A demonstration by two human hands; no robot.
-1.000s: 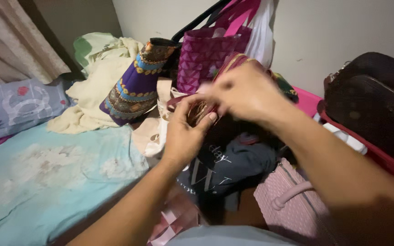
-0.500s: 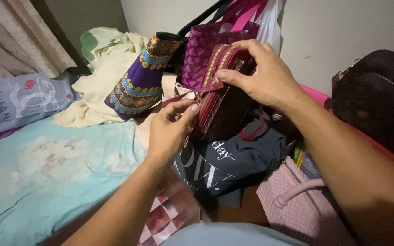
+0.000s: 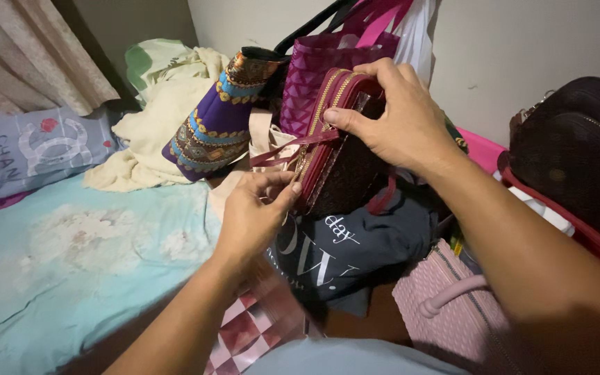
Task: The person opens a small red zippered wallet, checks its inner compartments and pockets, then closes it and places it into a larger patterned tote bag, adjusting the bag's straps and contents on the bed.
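Bed (image 3: 71, 278) with a pale turquoise sheet, soft and faintly blotched, fills the lower left; a heap of bags occupies its far right part against a plain wall. Cream cloth (image 3: 154, 132), crumpled and matte, lies beyond the sheet. Grey pillow (image 3: 29, 149) with a printed cover rests at the left edge. Dark brown bag (image 3: 578, 153), rounded, with a zip line, sits at far right. Dark navy fabric bag (image 3: 355, 243), limp and lettered in white, lies under the held item. Pink handbag (image 3: 446, 305), woven-textured with a tubular handle, stands at lower right. Magenta tote (image 3: 317, 76), quilted in triangles, stands upright behind. Purple patterned pouch (image 3: 213, 121), with banded ethnic trim, leans just left of it. Maroon zip purse (image 3: 338, 153), rectangular, textured, edged by a gold zipper, is raised above the heap at frame centre. Right hand (image 3: 401, 114) grasps its upper edge from above, thumb and fingers curled over the top. Left hand (image 3: 255, 212) sits below and left, fingertips pinched at the lower zipper corner, touching it.
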